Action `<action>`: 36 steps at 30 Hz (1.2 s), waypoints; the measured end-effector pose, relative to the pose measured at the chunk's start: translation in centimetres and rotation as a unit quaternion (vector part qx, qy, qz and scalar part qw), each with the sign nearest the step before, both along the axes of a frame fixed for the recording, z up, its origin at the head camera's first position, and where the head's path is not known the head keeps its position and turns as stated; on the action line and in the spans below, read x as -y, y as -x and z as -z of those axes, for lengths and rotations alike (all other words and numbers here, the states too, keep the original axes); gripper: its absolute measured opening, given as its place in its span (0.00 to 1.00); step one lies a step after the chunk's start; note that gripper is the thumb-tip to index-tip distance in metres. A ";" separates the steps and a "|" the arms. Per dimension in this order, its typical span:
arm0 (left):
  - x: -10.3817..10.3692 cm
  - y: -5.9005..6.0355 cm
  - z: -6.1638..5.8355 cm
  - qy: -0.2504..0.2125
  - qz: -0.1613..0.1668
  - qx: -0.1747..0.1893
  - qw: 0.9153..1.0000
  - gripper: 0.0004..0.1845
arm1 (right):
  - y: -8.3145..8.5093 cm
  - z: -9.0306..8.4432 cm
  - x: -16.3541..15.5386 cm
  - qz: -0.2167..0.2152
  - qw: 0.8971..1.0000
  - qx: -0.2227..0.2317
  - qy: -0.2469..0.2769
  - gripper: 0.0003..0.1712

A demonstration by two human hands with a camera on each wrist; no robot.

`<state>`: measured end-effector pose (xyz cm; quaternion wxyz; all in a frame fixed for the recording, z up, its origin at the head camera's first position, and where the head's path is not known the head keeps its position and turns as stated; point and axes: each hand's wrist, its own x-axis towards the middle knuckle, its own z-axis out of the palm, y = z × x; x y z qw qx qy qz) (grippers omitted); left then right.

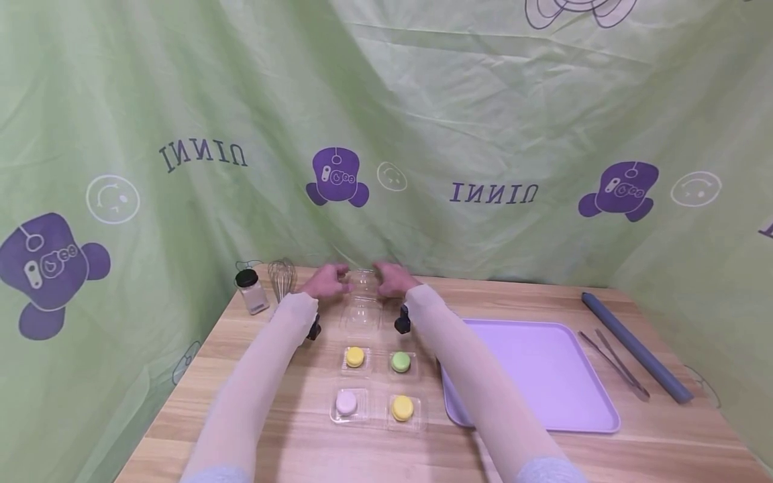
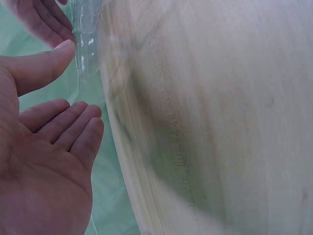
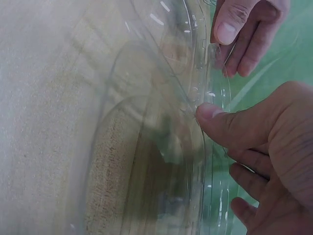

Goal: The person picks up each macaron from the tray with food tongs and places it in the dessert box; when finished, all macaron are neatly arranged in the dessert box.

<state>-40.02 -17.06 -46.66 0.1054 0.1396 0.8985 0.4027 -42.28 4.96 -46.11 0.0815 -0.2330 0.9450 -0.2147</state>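
Reaching toward the far edge of the wooden table point(image 1: 304, 436), two bare hands frame the far section of a clear plastic container point(image 1: 364, 284). The left hand point(image 1: 328, 280) has its palm spread and its fingers loosely extended, with a plain gap between thumb and fingertips; the thumb tip is at the container's edge, though whether it makes contact is hard to tell. The right hand point(image 1: 395, 278) sets its thumb against the clear rim while its fingers bend on the outer side (whether they close on the plastic, the pictures do not settle). The container's other clear section lies just in front, on the wood.

Nearer the person, four macarons sit in two rows: a yellow macaron point(image 1: 354, 357) and a green macaron point(image 1: 401, 362) behind, a pale lilac macaron point(image 1: 346, 403) and a second yellow macaron point(image 1: 402, 408) in front. Each lies within clear, shallow plastic.

A purple tray point(image 1: 543, 376) lies flat to the right, partly covered by the right forearm; past it are tongs point(image 1: 637, 386) and a grey-blue rod point(image 1: 637, 347), the rod outermost. At the far left, a black-lidded jar point(image 1: 253, 297) stands near a wire whisk point(image 1: 282, 276). Green printed cloth point(image 1: 410, 121) hangs behind everything.
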 end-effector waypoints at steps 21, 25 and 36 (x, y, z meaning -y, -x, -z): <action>-0.6 0.1 0.8 0.010 -0.013 -0.014 1.000 0.34 | -0.3 -0.1 0.7 0.009 1.000 -0.006 -0.024 0.46; -0.7 0.1 0.7 0.014 -0.017 -0.017 1.000 0.33 | -0.4 -0.1 0.7 0.010 0.999 -0.011 -0.036 0.45; -0.9 0.1 0.6 0.007 -0.034 -0.011 0.999 0.33 | -0.2 -0.1 1.1 0.026 1.000 0.002 -0.006 0.44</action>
